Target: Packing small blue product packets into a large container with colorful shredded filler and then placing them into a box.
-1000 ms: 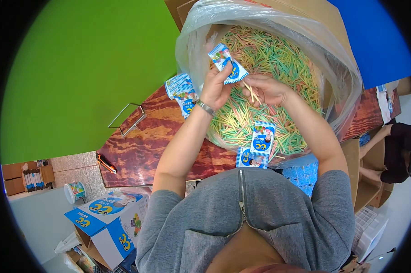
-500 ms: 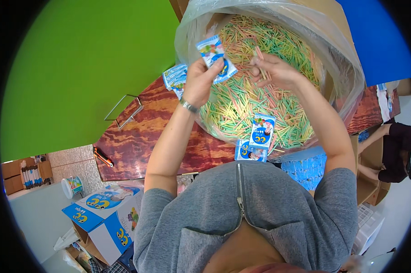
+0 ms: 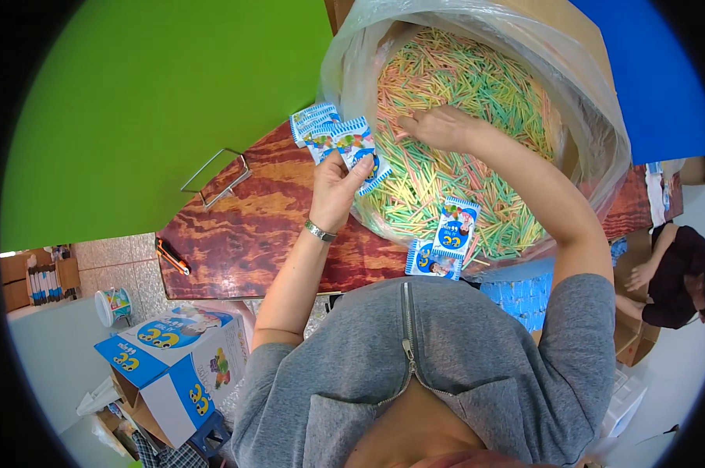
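Note:
My left hand (image 3: 335,187) is closed on a small blue-and-white candy packet (image 3: 356,140), its thumb across the lower part. Just beyond, several similar packets (image 3: 312,118) lie overlapped at the table's far edge. My right hand (image 3: 444,129) is over the heap of thin pastel candy sticks (image 3: 485,86), fingers curled, with a pink stick showing at the fingertips. Clear plastic (image 3: 345,58) lines the big carton (image 3: 590,43) that holds the sticks. Near my body, one packet (image 3: 456,226) rests on the sticks and another (image 3: 430,264) lies partly beneath it.
The red-brown table (image 3: 251,234) bears a wire stand (image 3: 226,187) and an orange-black cutter (image 3: 171,256). A green panel (image 3: 157,117) stands beyond it. Lower left is a printed carton (image 3: 165,351). At the right, another person (image 3: 672,273) works by an open box (image 3: 637,343).
My left hand has moved nearer with its packet, beside the overlapped packets. My right hand has shifted left and lower into the candy sticks.

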